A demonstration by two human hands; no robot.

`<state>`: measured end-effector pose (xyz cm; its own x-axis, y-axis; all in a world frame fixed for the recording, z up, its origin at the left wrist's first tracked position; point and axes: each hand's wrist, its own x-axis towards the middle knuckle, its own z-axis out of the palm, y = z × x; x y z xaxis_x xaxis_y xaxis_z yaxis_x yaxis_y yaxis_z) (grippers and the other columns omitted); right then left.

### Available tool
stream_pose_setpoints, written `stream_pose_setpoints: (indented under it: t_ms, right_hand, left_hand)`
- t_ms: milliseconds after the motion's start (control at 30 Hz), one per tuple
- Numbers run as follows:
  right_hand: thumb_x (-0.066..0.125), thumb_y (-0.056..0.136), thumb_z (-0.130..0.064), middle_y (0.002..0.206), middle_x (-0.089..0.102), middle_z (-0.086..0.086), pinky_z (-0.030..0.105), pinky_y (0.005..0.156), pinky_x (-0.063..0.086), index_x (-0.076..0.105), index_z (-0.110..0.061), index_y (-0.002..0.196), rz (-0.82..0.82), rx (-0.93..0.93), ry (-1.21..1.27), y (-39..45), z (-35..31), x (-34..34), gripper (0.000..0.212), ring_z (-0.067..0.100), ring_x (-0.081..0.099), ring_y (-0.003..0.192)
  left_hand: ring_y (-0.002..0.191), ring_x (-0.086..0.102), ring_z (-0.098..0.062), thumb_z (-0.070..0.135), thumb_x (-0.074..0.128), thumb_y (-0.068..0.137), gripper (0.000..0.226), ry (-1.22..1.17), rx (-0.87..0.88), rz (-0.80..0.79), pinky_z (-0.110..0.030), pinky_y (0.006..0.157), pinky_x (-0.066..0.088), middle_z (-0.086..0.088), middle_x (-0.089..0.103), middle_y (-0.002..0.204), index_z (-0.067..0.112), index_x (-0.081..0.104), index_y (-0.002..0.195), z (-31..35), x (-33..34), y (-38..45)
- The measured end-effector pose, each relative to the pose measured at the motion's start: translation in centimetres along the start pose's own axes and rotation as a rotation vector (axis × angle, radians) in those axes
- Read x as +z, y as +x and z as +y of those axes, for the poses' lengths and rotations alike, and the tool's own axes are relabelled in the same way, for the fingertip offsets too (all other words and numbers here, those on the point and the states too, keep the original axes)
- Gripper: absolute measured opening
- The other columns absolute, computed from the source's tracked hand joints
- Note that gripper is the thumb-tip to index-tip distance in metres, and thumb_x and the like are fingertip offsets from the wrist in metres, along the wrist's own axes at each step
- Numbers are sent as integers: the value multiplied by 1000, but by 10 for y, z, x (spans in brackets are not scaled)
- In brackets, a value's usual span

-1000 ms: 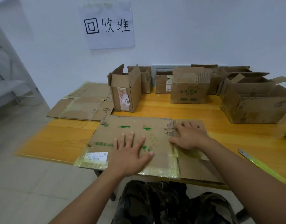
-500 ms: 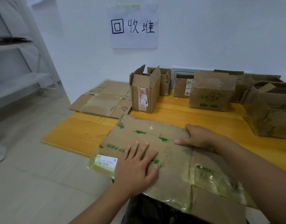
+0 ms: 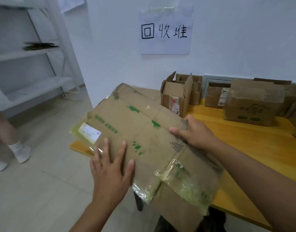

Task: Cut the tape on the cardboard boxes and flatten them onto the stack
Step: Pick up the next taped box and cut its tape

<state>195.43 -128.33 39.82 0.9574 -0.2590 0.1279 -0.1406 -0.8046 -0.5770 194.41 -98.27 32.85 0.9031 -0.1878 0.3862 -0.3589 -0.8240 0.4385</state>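
Left grip (image 3: 110,166): fingers straight, flat on flattened box (image 3: 144,139) | right grip (image 3: 192,131): curled, clutching its edge

White wall (image 3: 227,39) with a taped paper sign (image 3: 165,30) in black handwriting, pale tiled floor (image 3: 35,190), white metal shelving (image 3: 31,67) at left, yellow wooden counter (image 3: 252,148), grey wall panel (image 3: 217,79) behind it, soft even light

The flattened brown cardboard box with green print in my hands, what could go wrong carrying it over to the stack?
1. The left hand only lies flat on the flattened brown cardboard box with green print; just the right hand grips an edge, so it might slip.
2. Its loose near flap hangs down and could catch the yellow wooden table.
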Motion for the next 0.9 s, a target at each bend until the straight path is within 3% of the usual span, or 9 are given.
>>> stream_pose_setpoints:
  t_ms: [100,233,300,433,567,633,733,800,900]
  right_hand:
    - [61,73,-77,95,62,-9,40,75,53,49,-27,97,87,73,252,22,-19,32,57,14,61,88]
    - [61,87,-61,100,62,-1,41,82,51,51,-20,99,187,165,512,48,-48,72,44,21,61,97]
    - [57,92,-56,104,61,1,39,84,49,51,-15,106,213,213,624,61,-61,89,44,23,58,101]
    - [49,100,-45,100,50,-5,33,79,38,41,-14,111,281,292,679,87,-88,110,35,21,51,100]
    - [43,103,-31,118,50,2,32,80,37,37,-14,128,320,374,709,112,-103,114,30,20,47,99]
    - [43,102,-26,129,51,5,37,84,45,31,-17,136,351,319,673,123,-105,117,37,23,51,108]
    - [51,96,-16,136,37,7,39,97,44,16,-22,152,385,144,439,136,-103,127,66,23,43,119]
    - [49,97,-16,136,30,9,39,96,43,17,-29,153,366,95,245,145,-100,134,65,24,40,116]
    - [46,98,-13,149,17,20,46,110,36,26,-20,149,332,111,47,159,-90,144,56,36,31,133]
  left_hand:
    - [151,-11,-27,84,30,83,68,-165,-146,-30,-48,121,2,9,-13,164,64,10,145,-18,-8,30]
    - [147,24,-30,83,44,74,84,-283,-219,-49,-48,110,33,19,-15,158,62,5,146,-40,-12,71]
    - [143,32,-32,81,53,74,90,-266,-233,-76,-48,107,37,16,-14,158,61,4,146,-53,-11,92]
    - [138,34,-36,71,65,75,92,-225,-305,-131,-47,110,33,-12,16,155,59,9,148,-72,-8,145]
    - [129,37,-36,64,68,78,83,-190,-288,-38,-48,108,31,-13,35,139,55,22,147,-78,1,199]
    - [129,34,-35,60,68,81,77,-148,-228,17,-47,107,29,-13,34,139,55,26,145,-77,11,226]
    - [129,32,-36,55,66,85,71,-99,-173,43,-48,108,27,-15,31,141,53,26,143,-71,30,266]
    - [134,27,-36,52,64,88,70,-95,-152,29,-50,111,25,-16,26,146,53,24,144,-69,45,285]
    - [138,22,-37,51,60,92,68,-79,-104,6,-55,112,25,-16,21,151,53,19,145,-68,66,304]
